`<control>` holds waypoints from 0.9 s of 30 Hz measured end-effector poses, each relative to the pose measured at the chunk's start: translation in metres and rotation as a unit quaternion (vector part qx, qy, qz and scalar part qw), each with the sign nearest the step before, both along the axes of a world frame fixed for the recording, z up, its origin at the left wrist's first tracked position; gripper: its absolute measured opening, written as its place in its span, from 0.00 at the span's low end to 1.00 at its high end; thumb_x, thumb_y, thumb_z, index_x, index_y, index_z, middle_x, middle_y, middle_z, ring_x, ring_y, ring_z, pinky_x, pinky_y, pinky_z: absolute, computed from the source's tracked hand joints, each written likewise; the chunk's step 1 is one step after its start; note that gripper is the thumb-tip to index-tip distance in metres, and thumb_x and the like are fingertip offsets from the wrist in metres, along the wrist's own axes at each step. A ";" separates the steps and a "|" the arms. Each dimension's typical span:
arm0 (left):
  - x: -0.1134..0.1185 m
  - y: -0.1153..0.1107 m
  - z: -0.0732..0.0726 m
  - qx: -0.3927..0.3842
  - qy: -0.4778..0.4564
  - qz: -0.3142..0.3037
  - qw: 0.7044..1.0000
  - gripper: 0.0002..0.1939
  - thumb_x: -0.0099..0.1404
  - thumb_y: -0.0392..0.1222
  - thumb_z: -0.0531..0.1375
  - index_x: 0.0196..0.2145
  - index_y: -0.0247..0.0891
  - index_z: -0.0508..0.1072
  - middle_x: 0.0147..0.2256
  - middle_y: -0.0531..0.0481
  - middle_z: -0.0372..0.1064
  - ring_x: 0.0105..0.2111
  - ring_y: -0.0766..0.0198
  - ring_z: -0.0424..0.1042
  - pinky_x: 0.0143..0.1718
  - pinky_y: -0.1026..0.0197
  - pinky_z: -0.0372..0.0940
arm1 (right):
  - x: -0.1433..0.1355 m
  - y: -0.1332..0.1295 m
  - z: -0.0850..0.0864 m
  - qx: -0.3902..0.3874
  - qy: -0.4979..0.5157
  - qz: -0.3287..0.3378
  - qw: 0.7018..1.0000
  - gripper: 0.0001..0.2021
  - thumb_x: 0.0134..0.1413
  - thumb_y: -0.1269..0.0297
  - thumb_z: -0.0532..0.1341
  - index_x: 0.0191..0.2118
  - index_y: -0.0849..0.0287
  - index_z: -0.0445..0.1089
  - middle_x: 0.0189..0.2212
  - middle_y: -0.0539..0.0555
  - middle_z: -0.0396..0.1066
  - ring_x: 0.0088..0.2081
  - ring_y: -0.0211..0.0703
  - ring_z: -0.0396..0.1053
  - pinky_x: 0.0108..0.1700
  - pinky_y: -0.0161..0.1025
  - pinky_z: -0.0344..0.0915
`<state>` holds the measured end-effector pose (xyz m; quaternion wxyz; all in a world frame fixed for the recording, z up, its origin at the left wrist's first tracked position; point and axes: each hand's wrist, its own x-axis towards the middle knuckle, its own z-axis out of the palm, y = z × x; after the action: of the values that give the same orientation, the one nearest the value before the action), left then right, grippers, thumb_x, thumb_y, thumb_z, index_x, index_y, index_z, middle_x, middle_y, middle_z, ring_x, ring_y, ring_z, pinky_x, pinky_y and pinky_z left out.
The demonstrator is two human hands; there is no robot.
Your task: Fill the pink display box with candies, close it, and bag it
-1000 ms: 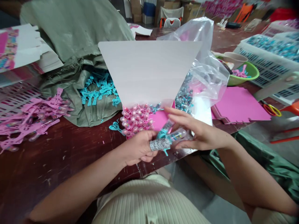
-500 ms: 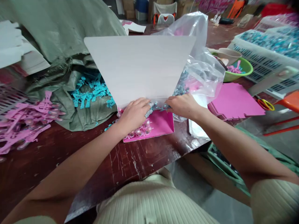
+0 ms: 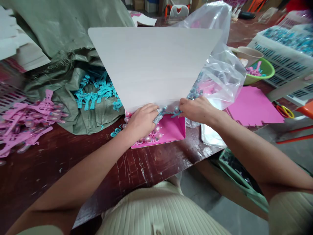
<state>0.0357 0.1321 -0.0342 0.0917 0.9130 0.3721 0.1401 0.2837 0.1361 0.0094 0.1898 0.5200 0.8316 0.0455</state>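
A pink cardboard box [image 3: 174,129] sits on the table with its tall white lid flap [image 3: 156,62] standing up behind it. In the left part of the box lie several pink plastic pieces with clear round bulbs [image 3: 148,138]. My left hand [image 3: 144,119], with silvery bands on its fingers, is curled over these pieces; what lies under its fingers is hidden. Close to its fingertips is a small blue piece with a clear bulb [image 3: 176,109]. My right hand [image 3: 197,109] pinches the end of this blue piece above the box's right part.
Blue plastic pieces [image 3: 97,93] lie on a grey-green sack, and pink ones [image 3: 26,124] at left. Rightward are a clear plastic bag [image 3: 225,71], stacked pink cards [image 3: 256,107], scissors [image 3: 285,110], a green bowl [image 3: 267,70] and a white basket [image 3: 290,62].
The view has shifted slightly. My right hand has moved a little to the right, away from my left, and more of the blue piece shows between them.
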 end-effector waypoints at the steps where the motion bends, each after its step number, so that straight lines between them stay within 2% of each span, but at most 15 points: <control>1: 0.000 0.000 0.000 -0.003 -0.001 0.002 1.000 0.26 0.58 0.25 0.55 0.54 0.26 0.75 0.62 0.35 0.67 0.65 0.50 0.62 0.70 0.48 0.56 | 0.000 0.000 -0.001 0.000 -0.005 0.005 1.000 0.17 0.70 0.59 0.51 0.43 0.60 0.76 0.49 0.63 0.73 0.34 0.51 0.75 0.36 0.43 0.62; 8: -0.001 -0.003 0.001 -0.004 -0.008 0.006 1.000 0.26 0.58 0.25 0.55 0.54 0.30 0.75 0.62 0.38 0.68 0.65 0.53 0.63 0.69 0.48 0.57 | -0.007 -0.014 -0.007 0.051 -0.003 -0.037 0.998 0.20 0.73 0.58 0.46 0.51 0.62 0.71 0.51 0.65 0.69 0.34 0.50 0.75 0.35 0.42 0.62; 12: -0.001 -0.005 0.001 -0.009 0.002 0.007 1.000 0.25 0.59 0.25 0.55 0.54 0.27 0.75 0.62 0.36 0.67 0.66 0.51 0.61 0.70 0.50 0.55 | 0.003 -0.024 -0.012 0.063 -0.021 -0.021 0.998 0.19 0.74 0.59 0.45 0.53 0.59 0.70 0.56 0.62 0.67 0.32 0.46 0.74 0.30 0.40 0.59; 18: 0.001 -0.007 0.005 -0.020 0.018 0.020 0.999 0.25 0.60 0.25 0.56 0.55 0.29 0.75 0.63 0.38 0.67 0.67 0.54 0.61 0.71 0.52 0.54 | 0.012 -0.023 -0.013 0.044 -0.009 0.012 0.999 0.17 0.73 0.55 0.49 0.52 0.58 0.69 0.58 0.61 0.66 0.35 0.44 0.74 0.28 0.36 0.58; 24: 0.000 -0.007 0.003 -0.011 0.008 0.019 1.000 0.23 0.61 0.26 0.56 0.54 0.28 0.75 0.62 0.37 0.68 0.66 0.55 0.62 0.71 0.53 0.54 | -0.003 -0.016 -0.017 0.042 0.005 -0.026 0.999 0.16 0.72 0.56 0.50 0.52 0.58 0.69 0.55 0.62 0.67 0.35 0.46 0.75 0.33 0.39 0.64; 27: -0.001 -0.006 0.002 -0.002 0.003 0.020 1.000 0.23 0.61 0.26 0.56 0.53 0.30 0.76 0.62 0.39 0.68 0.66 0.55 0.63 0.70 0.52 0.55 | -0.005 -0.018 -0.019 0.090 0.060 -0.044 0.993 0.17 0.70 0.55 0.53 0.58 0.56 0.66 0.57 0.62 0.66 0.41 0.51 0.75 0.34 0.41 0.66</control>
<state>0.0351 0.1257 -0.0320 0.0898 0.9054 0.3913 0.1381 0.2785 0.1186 -0.0098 0.0941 0.5727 0.8104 0.0806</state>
